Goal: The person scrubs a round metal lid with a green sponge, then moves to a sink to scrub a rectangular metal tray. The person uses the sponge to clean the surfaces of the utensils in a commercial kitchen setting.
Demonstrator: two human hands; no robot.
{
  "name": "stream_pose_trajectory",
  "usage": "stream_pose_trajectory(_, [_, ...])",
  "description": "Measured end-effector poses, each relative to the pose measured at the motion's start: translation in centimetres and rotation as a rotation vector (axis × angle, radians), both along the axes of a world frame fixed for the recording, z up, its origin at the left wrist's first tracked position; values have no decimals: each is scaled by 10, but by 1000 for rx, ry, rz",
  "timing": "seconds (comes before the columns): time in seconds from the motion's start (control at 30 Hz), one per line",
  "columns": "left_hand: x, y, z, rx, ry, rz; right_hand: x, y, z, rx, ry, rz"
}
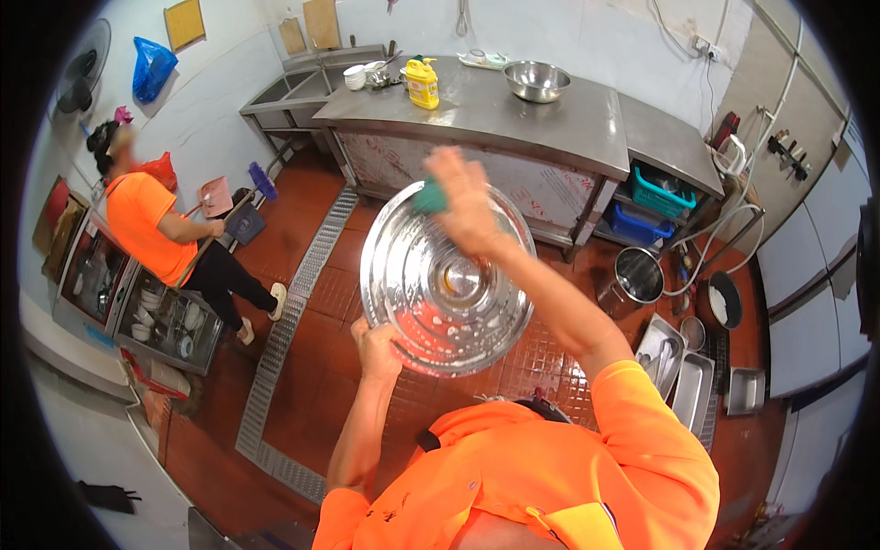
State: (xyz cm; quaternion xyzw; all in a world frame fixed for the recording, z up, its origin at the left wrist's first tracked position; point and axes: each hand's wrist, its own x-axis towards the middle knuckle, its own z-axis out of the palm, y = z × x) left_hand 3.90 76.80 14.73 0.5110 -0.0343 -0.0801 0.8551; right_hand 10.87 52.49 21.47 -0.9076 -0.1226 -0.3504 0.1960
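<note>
In front of my chest I hold up a large, shiny round metal pot lid [417, 312] with concentric ridges and a small brownish spot at its centre. White suds speckle its lower half, where orange is reflected. My left hand [377, 352] is closed around the lid's lower left rim. Near the upper edge, my right hand [465, 206] presses a green scouring pad [428, 197] against the metal. The right fingers are a little blurred and partly cover the pad.
Ahead stands a steel counter [495, 101] with a yellow jug [422, 84] and a metal bowl [537, 81]. On the floor at right are a steel pot [637, 277], a black wok [724, 298] and metal trays [694, 390]. At left, another person [151, 220] holds a dustpan [246, 223].
</note>
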Motion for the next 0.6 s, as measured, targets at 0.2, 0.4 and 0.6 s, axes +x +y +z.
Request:
stream_pose_trajectory(0.2, [-8, -9, 11, -19, -28, -22, -14, -3, -37, 25, 152, -176])
stream_pose_trajectory(0.4, [-6, -8, 4, 25, -43, 48, -32, 69, 8, -66, 71, 279])
stream_pose_trajectory(0.6, [-19, -16, 22, -43, 21, 75, -2, -29, -32, 69, 190, -246])
